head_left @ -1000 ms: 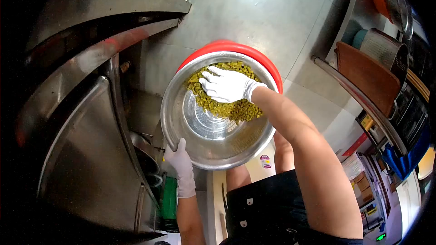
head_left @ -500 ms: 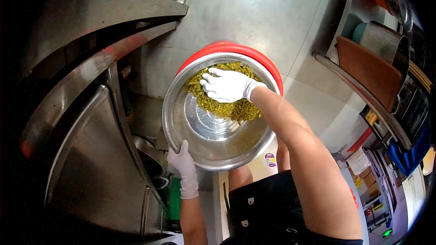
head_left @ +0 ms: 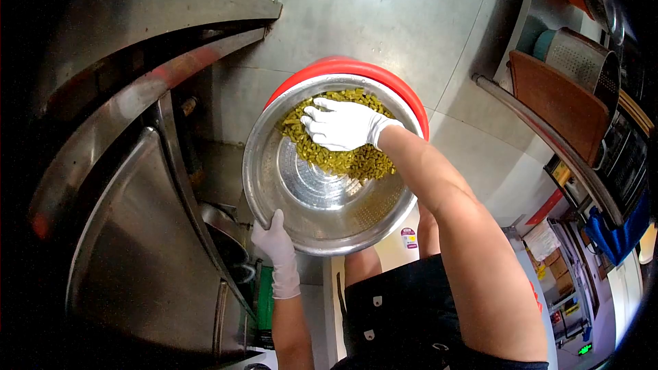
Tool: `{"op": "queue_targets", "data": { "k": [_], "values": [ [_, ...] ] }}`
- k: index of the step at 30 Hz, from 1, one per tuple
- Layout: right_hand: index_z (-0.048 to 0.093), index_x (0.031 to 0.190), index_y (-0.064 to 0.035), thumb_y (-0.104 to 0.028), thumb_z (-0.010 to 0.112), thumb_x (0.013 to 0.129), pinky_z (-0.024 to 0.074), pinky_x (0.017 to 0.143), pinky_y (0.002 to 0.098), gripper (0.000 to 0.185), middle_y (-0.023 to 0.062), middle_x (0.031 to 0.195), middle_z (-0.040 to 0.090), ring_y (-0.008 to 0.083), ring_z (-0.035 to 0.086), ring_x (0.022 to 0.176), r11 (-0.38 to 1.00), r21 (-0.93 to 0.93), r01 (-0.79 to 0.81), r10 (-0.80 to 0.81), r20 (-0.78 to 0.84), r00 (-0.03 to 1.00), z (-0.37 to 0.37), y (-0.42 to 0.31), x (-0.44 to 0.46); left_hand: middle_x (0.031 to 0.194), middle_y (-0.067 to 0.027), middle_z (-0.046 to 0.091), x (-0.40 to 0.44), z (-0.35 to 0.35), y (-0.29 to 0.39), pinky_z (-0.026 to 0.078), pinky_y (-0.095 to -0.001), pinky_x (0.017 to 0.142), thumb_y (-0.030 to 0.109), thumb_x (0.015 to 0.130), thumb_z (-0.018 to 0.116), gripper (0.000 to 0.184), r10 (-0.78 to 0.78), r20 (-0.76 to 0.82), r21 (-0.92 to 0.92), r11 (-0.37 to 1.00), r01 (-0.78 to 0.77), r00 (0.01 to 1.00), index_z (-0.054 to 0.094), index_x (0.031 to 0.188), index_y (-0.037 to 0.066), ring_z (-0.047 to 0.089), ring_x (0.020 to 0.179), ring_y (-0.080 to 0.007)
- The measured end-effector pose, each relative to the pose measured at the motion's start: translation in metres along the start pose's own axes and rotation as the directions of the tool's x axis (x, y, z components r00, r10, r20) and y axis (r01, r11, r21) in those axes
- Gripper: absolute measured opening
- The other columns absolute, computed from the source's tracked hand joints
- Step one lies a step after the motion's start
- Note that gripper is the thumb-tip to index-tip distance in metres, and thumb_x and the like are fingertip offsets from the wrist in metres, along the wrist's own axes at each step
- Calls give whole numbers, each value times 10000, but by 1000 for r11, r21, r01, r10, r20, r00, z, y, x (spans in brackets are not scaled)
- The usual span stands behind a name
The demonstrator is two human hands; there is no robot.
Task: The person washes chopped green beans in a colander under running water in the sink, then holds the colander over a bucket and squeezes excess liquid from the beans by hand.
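Observation:
A large steel strainer basin (head_left: 274, 223), its wall pierced with small holes, is tilted over a red tub (head_left: 404, 89). Chopped green vegetable pieces (head_left: 343, 161) lie heaped at the far side of the basin; they look like cut beans, though I cannot tell the exact kind. My right hand (head_left: 340, 125), in a white glove, rests palm down on the heap with fingers stretched out and slightly apart. At the near left, my gloved left hand (head_left: 275, 243) grips the basin's rim, thumb on the inside and the other fingers hidden beneath.
Stainless steel counters (head_left: 130, 247) run along the left. To the right, a rack with a metal rail (head_left: 548, 147) carries a brown board (head_left: 558, 106) and a perforated metal container (head_left: 579, 58). Grey tiles (head_left: 384, 14) cover the floor. A blue cloth (head_left: 617, 233) hangs at right.
The basin sits very slightly higher and further left in view. My right hand stays on the green pieces, and my left hand keeps its hold on the rim.

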State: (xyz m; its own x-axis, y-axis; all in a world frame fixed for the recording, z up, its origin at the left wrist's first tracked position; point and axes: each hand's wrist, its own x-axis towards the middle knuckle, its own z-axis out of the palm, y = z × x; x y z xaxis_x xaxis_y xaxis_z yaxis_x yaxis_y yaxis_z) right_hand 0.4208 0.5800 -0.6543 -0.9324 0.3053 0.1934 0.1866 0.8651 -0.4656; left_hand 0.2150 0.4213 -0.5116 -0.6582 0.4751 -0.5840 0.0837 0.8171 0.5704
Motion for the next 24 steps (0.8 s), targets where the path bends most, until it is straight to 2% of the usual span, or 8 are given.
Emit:
{"op": "queue_targets", "data": {
  "k": [6,9,14,17,18,21,22,24],
  "values": [
    [573,960,-97,-318,529,811,302,1036,467,270,99,1132,542,275,471,1124,1000,-16,-11,10,-35,999,8,3,6,966,-94,652,11,-3,0,466,-279,761,-24,784,616,230,-20,28,24,1000,19,999,615,1008,-71,597,819,-160],
    [572,954,-94,-314,529,815,288,1048,464,263,91,1124,544,266,460,1140,986,138,-91,86,36,996,4,-14,2,980,-89,646,3,-8,6,454,-269,781,-5,817,587,236,-62,99,-37,997,66,993,604,1045,-64,590,839,-152],
    [554,1189,-69,-380,533,811,191,1093,504,489,116,1311,466,279,366,1265,975,109,-192,178,124,976,-32,-53,-9,1009,-80,635,-20,-11,29,441,-255,799,48,876,545,239,-101,109,-31,994,105,989,585,1085,-61,575,864,-134],
    [578,1142,-59,-330,519,825,252,1068,473,421,115,1277,495,284,413,1226,949,138,-282,270,100,958,-50,-78,-4,1006,-76,638,-12,-13,22,443,-251,791,64,880,560,235,-81,108,-85,992,91,991,590,1078,-58,574,857,-125],
    [609,1073,-61,-290,525,824,336,1000,448,348,117,1162,558,276,492,1126,939,144,-314,318,-6,948,-49,-87,-2,1003,-74,640,-10,-16,19,443,-250,788,69,880,567,234,-78,109,-102,991,89,991,592,1076,-57,574,855,-121],
    [626,983,-67,-278,536,821,387,918,432,280,104,1051,590,261,535,1027,877,275,-393,405,15,914,-67,-109,4,984,-63,646,-3,-21,-6,447,-248,772,73,876,581,229,-51,109,-89,994,61,993,601,1070,-45,572,834,-111],
    [622,941,-67,-269,537,826,416,844,406,248,106,952,603,251,562,935,858,311,-408,444,-50,895,-82,-116,9,960,-53,650,-3,-20,-9,451,-250,759,79,874,589,218,-31,105,-74,996,38,994,609,1058,-36,570,813,-104],
    [616,909,-53,-262,534,825,427,821,402,239,116,905,606,267,573,897,723,510,-466,565,-47,824,-92,-129,18,953,-46,646,-9,-21,-13,452,-246,748,81,873,593,204,-33,108,-97,994,44,994,618,1040,-35,572,808,-105]
  ]
}}
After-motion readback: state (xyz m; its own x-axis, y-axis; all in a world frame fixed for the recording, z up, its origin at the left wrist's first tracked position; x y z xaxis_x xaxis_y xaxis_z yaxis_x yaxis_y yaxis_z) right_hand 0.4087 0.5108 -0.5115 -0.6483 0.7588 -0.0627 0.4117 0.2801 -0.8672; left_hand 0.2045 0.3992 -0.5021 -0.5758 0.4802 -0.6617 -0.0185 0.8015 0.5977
